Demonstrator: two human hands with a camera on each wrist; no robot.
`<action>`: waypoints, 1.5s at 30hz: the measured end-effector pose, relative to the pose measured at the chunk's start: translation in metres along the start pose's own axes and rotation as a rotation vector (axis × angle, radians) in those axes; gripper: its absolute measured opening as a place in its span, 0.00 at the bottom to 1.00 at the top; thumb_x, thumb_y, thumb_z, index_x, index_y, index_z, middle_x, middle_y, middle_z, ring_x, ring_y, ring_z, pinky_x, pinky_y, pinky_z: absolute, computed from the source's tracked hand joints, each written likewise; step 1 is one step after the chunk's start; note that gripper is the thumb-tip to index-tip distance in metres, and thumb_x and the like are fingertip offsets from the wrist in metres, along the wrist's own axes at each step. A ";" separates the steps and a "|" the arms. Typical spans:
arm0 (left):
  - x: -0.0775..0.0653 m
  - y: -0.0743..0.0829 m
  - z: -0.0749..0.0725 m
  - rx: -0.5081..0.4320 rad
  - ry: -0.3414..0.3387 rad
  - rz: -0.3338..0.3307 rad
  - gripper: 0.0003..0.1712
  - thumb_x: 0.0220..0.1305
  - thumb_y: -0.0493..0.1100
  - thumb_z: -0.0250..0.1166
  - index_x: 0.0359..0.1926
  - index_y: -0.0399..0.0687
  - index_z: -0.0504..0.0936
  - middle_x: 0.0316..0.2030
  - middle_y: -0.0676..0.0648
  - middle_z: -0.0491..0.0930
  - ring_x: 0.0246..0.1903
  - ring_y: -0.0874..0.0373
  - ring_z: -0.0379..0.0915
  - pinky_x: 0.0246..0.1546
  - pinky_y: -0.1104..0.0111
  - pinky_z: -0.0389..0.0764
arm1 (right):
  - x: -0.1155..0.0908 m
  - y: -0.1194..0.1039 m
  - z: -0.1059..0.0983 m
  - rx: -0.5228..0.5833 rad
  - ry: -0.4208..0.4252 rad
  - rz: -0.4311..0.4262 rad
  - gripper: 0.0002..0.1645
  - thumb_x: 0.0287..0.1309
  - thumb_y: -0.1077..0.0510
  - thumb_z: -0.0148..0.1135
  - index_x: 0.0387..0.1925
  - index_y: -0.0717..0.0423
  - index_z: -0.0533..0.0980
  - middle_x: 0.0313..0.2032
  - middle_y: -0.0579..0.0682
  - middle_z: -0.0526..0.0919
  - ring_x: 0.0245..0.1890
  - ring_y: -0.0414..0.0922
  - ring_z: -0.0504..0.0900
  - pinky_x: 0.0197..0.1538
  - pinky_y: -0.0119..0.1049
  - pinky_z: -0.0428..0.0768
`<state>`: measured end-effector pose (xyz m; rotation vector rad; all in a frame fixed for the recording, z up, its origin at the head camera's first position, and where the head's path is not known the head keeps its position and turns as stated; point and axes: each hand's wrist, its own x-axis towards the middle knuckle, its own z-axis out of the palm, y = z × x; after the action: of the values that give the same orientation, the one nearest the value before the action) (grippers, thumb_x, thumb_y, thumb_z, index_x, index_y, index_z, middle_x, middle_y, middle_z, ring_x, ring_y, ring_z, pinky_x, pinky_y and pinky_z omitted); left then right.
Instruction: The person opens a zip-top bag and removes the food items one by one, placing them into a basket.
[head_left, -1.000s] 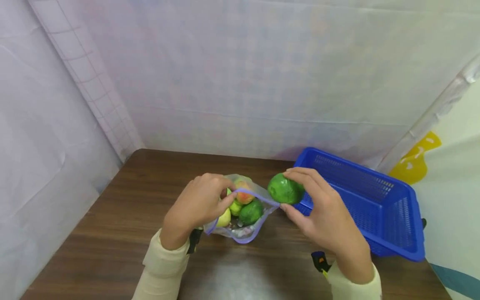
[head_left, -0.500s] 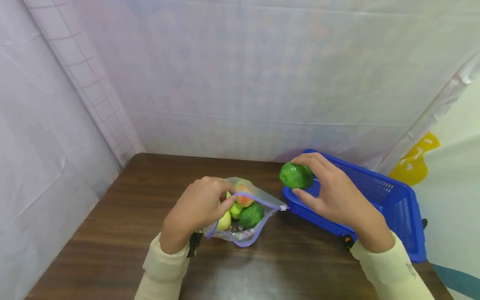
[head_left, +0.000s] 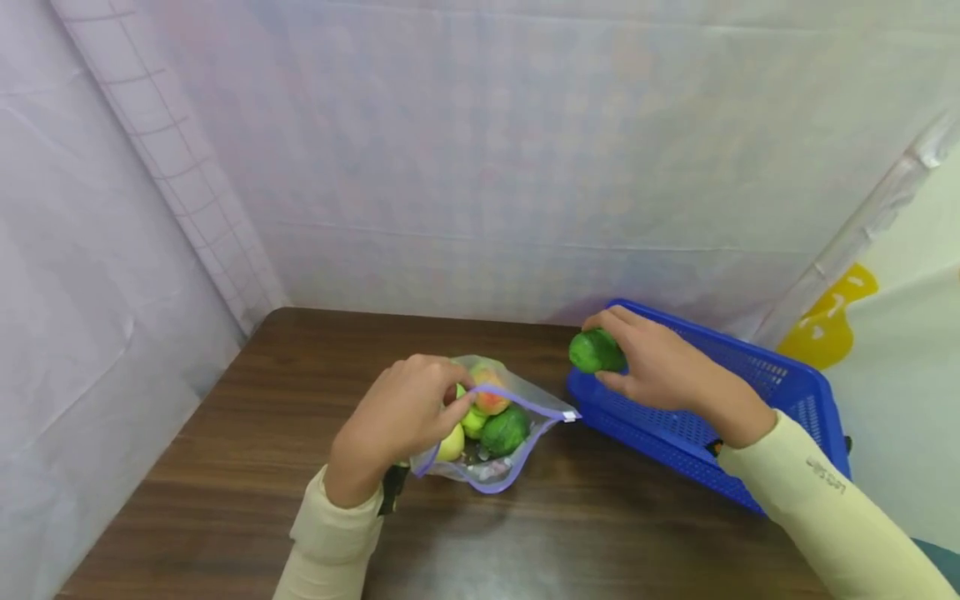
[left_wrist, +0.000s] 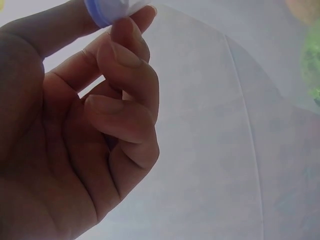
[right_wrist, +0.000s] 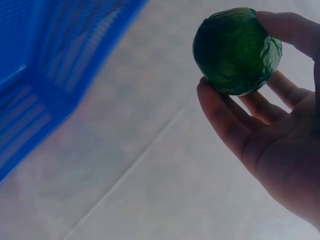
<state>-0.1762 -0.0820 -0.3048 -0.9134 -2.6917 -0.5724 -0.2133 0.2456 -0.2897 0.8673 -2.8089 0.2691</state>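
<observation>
My left hand [head_left: 401, 408] pinches the purple rim of a see-through zip bag [head_left: 546, 398] between thumb and fingertips. The bag's mouth gapes, and a white slider sits at its right corner. Inside lie a yellow-red fruit [head_left: 491, 393], a dark green fruit [head_left: 504, 431] and yellow-green fruits [head_left: 452, 444]. My right hand [head_left: 652, 358] holds a glossy, oval green fruit [head_left: 594, 352] above the near left rim of the blue basket [head_left: 637, 429]. In the right wrist view, thumb and fingers grip this green fruit [right_wrist: 235, 52] from opposite sides. The left wrist view catches only a scrap of purple rim [left_wrist: 102, 12].
The slotted blue plastic basket stands right of the bag, against the back sheet. Everything rests on a brown wooden table [head_left: 247, 467]. White sheets [head_left: 450, 150] hang behind and to the left, and a yellow shape [head_left: 825, 325] shows on the right one.
My right hand has carried the green fruit rightward and away from the bag's mouth, to over the basket's rim. The left hand keeps its pinch on the bag, almost unmoved.
</observation>
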 end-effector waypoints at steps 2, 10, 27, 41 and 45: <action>0.000 0.001 0.000 0.001 -0.002 -0.001 0.08 0.65 0.45 0.65 0.40 0.51 0.89 0.18 0.58 0.68 0.18 0.66 0.58 0.17 0.73 0.61 | 0.002 0.009 0.001 -0.019 -0.024 0.006 0.33 0.52 0.57 0.74 0.59 0.53 0.71 0.48 0.50 0.78 0.40 0.45 0.78 0.41 0.43 0.79; 0.001 0.002 -0.001 0.007 -0.005 -0.004 0.08 0.66 0.45 0.65 0.39 0.51 0.89 0.19 0.58 0.69 0.18 0.66 0.60 0.18 0.73 0.63 | 0.009 0.031 0.005 -0.068 -0.100 0.019 0.31 0.48 0.60 0.74 0.55 0.54 0.74 0.42 0.50 0.77 0.36 0.45 0.77 0.38 0.43 0.78; -0.001 0.004 -0.001 -0.004 -0.012 -0.008 0.08 0.66 0.46 0.66 0.40 0.52 0.89 0.18 0.59 0.69 0.18 0.66 0.61 0.17 0.72 0.63 | 0.005 0.045 0.036 -0.099 -0.168 0.022 0.29 0.43 0.59 0.76 0.50 0.53 0.75 0.38 0.48 0.76 0.33 0.44 0.76 0.36 0.42 0.79; -0.003 0.003 -0.001 -0.010 -0.031 -0.019 0.08 0.66 0.46 0.65 0.41 0.53 0.90 0.18 0.59 0.69 0.17 0.67 0.60 0.17 0.72 0.62 | 0.002 0.052 0.053 -0.071 -0.267 0.055 0.30 0.46 0.59 0.74 0.52 0.56 0.75 0.39 0.50 0.77 0.34 0.45 0.76 0.37 0.44 0.78; -0.004 0.002 -0.003 -0.001 -0.032 -0.031 0.08 0.66 0.46 0.66 0.40 0.53 0.90 0.18 0.59 0.69 0.17 0.66 0.60 0.17 0.72 0.62 | 0.004 0.057 0.060 -0.069 -0.279 0.050 0.29 0.47 0.59 0.74 0.52 0.57 0.75 0.39 0.50 0.78 0.36 0.46 0.77 0.40 0.46 0.79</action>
<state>-0.1715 -0.0836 -0.3029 -0.8895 -2.7393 -0.5698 -0.2567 0.2757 -0.3535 0.8812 -3.0782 0.0607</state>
